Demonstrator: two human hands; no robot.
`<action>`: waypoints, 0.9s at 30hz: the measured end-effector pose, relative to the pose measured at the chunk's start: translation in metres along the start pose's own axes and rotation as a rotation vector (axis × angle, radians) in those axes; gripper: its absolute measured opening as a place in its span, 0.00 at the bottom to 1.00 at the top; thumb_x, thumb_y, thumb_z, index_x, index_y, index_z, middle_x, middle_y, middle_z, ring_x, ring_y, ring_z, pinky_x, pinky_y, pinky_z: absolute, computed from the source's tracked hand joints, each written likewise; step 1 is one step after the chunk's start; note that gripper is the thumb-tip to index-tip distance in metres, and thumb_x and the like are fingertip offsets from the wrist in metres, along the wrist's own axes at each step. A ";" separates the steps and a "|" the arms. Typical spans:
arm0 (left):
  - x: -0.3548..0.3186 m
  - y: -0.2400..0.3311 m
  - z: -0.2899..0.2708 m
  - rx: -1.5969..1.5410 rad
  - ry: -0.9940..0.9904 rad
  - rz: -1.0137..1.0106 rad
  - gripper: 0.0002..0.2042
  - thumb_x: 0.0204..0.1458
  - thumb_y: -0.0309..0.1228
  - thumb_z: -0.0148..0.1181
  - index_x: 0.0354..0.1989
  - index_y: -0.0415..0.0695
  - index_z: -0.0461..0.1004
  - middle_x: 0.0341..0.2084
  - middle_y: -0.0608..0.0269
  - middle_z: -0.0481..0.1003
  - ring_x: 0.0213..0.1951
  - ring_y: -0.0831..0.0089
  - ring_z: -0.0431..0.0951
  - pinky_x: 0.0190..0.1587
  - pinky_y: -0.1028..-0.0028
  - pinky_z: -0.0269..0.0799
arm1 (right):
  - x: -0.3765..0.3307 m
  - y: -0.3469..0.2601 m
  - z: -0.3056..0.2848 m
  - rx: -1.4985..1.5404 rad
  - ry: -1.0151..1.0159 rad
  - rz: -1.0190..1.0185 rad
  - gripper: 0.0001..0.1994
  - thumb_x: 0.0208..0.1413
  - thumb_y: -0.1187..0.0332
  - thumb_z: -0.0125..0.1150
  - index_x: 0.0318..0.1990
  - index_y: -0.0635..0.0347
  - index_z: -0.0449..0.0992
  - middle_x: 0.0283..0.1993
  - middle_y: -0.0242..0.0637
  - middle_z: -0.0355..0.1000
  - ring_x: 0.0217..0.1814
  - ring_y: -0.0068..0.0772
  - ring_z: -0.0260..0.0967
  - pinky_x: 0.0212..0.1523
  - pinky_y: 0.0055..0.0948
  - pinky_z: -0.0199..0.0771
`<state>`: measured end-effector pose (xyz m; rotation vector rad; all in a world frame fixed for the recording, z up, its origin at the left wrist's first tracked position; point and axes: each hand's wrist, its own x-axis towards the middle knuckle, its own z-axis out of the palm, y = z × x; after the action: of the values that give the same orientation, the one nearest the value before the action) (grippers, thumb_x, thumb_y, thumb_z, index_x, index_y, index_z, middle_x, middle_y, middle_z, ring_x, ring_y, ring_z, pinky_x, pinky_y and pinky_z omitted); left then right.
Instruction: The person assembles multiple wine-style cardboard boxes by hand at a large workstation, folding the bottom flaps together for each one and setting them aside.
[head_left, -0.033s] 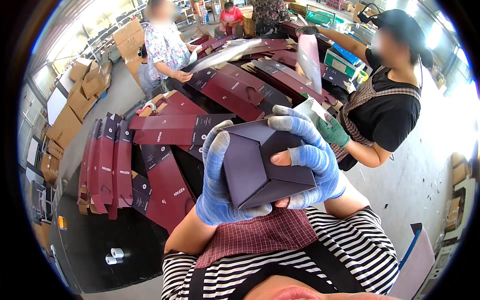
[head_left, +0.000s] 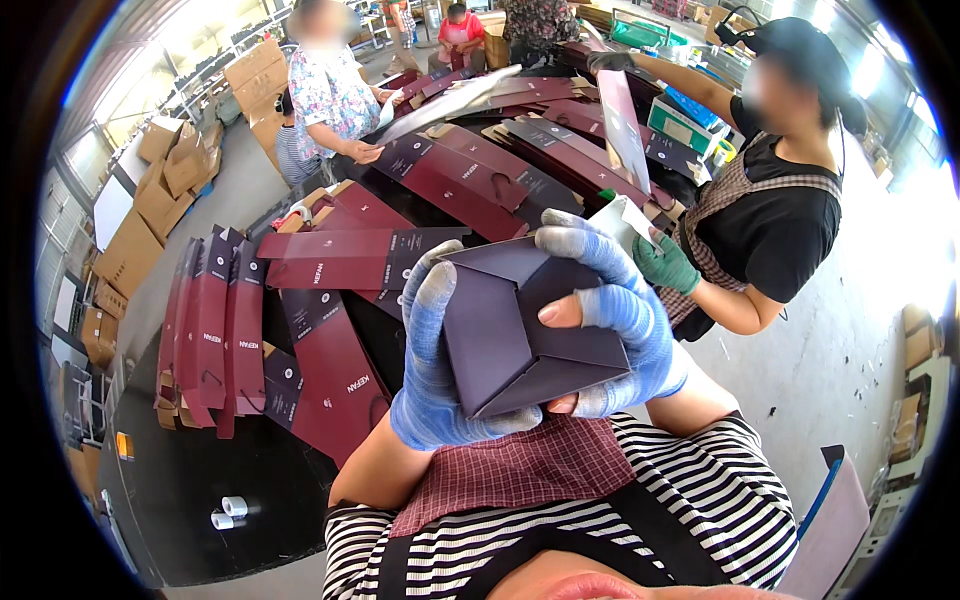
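Matt dark card box (head_left: 520,335), knit gloves (head_left: 432,380)

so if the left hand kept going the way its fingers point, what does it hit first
Probably the flat maroon box blank lying just beyond the fingertips of the left hand, which grips the dark folded box. Depth is unclear, so it may pass above it.

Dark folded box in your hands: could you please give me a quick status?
Left hand and right hand both gripping dark folded box. Flaps interlocked. Nothing obstructing.
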<state>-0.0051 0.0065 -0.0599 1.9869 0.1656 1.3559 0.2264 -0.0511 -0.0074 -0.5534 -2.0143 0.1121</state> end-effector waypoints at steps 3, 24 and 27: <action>0.007 0.000 -0.002 0.054 0.016 0.023 0.64 0.39 0.59 0.81 0.79 0.45 0.45 0.70 0.42 0.53 0.69 0.45 0.59 0.68 0.49 0.62 | -0.016 0.005 0.036 0.402 0.212 0.119 0.50 0.45 0.51 0.83 0.72 0.59 0.59 0.80 0.60 0.43 0.80 0.61 0.48 0.75 0.50 0.53; 0.020 0.014 0.005 0.389 0.267 0.222 0.28 0.63 0.56 0.48 0.61 0.48 0.71 0.61 0.46 0.67 0.61 0.44 0.70 0.59 0.51 0.72 | 0.000 0.019 0.053 0.500 0.269 0.028 0.36 0.57 0.41 0.66 0.58 0.67 0.73 0.75 0.71 0.43 0.69 0.69 0.61 0.68 0.58 0.61; 0.018 0.006 -0.003 0.449 0.238 0.241 0.26 0.64 0.52 0.49 0.62 0.49 0.70 0.62 0.47 0.66 0.62 0.44 0.70 0.59 0.52 0.73 | 0.001 0.021 0.060 0.558 0.309 0.036 0.36 0.57 0.40 0.66 0.58 0.65 0.74 0.75 0.71 0.43 0.70 0.71 0.60 0.67 0.59 0.62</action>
<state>-0.0014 0.0117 -0.0422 2.2564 0.3783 1.8397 0.1819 -0.0226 -0.0426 -0.2304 -1.5774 0.5571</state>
